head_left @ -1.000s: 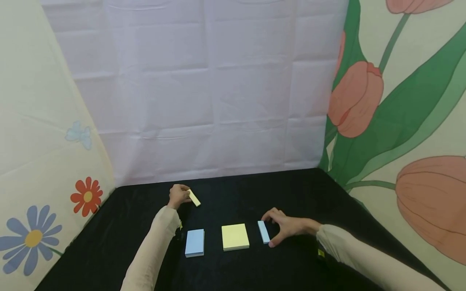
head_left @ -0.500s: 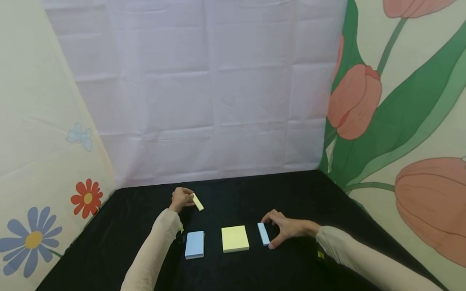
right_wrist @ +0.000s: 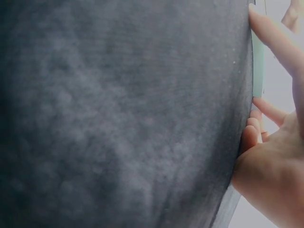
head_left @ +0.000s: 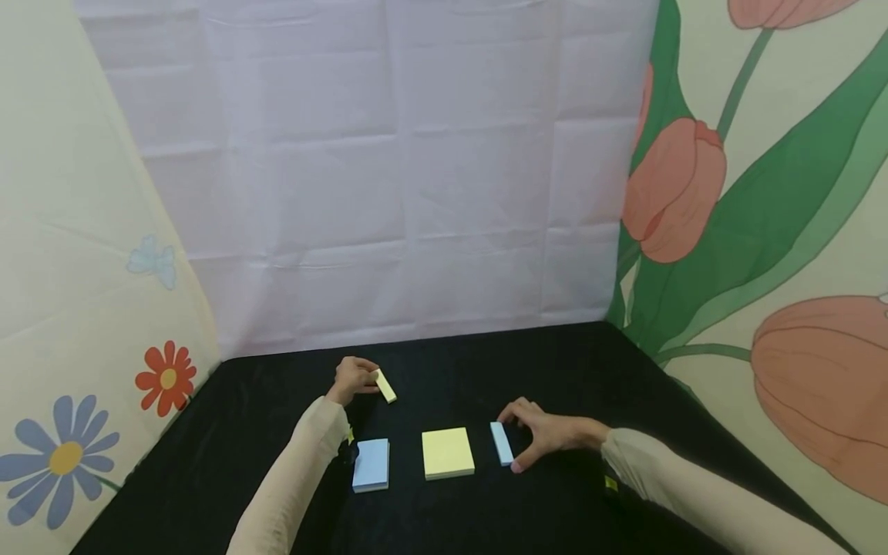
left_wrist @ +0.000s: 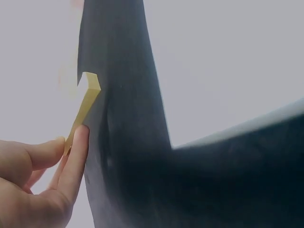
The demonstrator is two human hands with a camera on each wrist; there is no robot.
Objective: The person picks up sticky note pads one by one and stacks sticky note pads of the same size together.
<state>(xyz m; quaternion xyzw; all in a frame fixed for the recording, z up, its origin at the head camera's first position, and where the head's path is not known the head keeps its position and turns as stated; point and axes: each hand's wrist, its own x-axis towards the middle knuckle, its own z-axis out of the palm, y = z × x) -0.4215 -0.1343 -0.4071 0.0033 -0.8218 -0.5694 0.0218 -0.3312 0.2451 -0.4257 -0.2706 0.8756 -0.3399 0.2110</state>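
My left hand (head_left: pixel 352 379) pinches one end of a narrow yellow sticky-note pad (head_left: pixel 386 386). In the left wrist view, the thumb and fingers grip the lower end of this yellow pad (left_wrist: pixel 85 102), and its far end sticks out. On the right, my right hand (head_left: pixel 544 432) spans a narrow light-blue sticky-note pad (head_left: pixel 502 444), thumb at the near end and fingers at the far end. The right wrist view shows only a thin strip of the blue pad (right_wrist: pixel 258 66) between the digits. Between the hands lie a square yellow sticky-note pad (head_left: pixel 447 452) and a rectangular blue one (head_left: pixel 371 464).
A black cloth (head_left: pixel 444 524) covers the table. Behind it hangs a creased white sheet (head_left: pixel 402 193). Flower-printed hangings stand at the left (head_left: pixel 83 270) and right (head_left: pixel 756 193) sides.
My left hand has moved a little to the right and nearer with the narrow yellow pad. The right hand keeps its place at the narrow blue pad, and the two larger pads have not moved.
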